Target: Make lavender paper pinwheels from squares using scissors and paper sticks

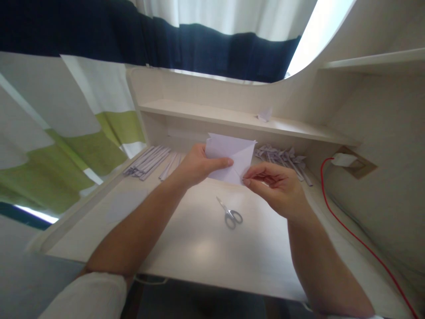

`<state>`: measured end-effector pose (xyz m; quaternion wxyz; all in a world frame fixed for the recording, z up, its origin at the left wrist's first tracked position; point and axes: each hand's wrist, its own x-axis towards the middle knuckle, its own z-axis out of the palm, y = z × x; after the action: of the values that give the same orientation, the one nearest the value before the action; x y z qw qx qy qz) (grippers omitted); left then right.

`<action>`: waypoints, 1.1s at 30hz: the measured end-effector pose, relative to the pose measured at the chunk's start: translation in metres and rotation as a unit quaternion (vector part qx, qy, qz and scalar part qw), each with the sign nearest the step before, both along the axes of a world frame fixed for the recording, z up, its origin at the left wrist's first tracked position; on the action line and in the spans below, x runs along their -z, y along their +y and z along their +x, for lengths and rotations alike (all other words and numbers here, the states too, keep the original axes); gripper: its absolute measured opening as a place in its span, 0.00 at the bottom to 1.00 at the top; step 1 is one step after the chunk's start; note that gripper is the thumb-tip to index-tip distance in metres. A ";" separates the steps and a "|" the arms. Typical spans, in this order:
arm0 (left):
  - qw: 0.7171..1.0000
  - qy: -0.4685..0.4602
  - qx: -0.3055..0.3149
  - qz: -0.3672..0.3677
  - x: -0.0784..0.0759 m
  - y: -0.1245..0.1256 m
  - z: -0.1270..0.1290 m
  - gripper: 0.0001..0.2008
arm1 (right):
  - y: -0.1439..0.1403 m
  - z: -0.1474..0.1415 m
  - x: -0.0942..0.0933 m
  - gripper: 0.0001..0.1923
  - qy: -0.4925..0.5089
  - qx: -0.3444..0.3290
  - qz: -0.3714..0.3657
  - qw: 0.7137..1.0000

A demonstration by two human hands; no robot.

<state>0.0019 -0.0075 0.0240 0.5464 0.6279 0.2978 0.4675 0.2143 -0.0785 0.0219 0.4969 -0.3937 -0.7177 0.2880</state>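
A pale, roughly square sheet of paper (229,148) with crease lines is held up above the desk. My left hand (202,165) grips its left side, thumb lying across the front and the other fingers hidden behind. At the lower right corner, my right hand (272,184) pinches the paper between thumb and forefinger. Below the sheet, a pair of scissors (229,214) with grey handles lies on the desk, blades toward the back left. Neither hand touches the scissors.
Several rolled paper sticks (151,160) lie at the desk's back left. Folded paper pieces with stems (282,156) are heaped at the back right. A small folded paper piece (264,115) sits on the shelf (206,116). A red cable (345,226) runs down the right wall from a white plug (344,159).
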 end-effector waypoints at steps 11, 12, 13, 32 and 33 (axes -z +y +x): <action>1.000 -0.005 0.001 0.000 -0.003 -0.004 0.001 0.17 | 0.001 0.000 0.002 0.04 0.014 0.026 0.002 1.000; 1.000 -0.003 0.000 0.000 -0.002 -0.004 0.001 0.16 | 0.001 0.000 0.002 0.04 0.014 0.026 0.003 1.000; 1.000 -0.001 0.002 0.001 -0.002 -0.003 0.001 0.16 | 0.001 0.000 0.002 0.04 0.014 0.025 0.003 1.000; 1.000 -0.003 0.011 -0.008 0.000 -0.001 0.002 0.15 | 0.002 0.002 0.000 0.01 -0.068 0.031 0.058 0.996; 1.000 -0.002 0.010 -0.007 0.000 -0.001 0.003 0.15 | 0.002 0.002 0.001 0.02 -0.066 0.032 0.056 0.996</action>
<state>0.0045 -0.0090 0.0241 0.5564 0.6261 0.2938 0.4605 0.2168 -0.0765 0.0210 0.4791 -0.4064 -0.7507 0.2045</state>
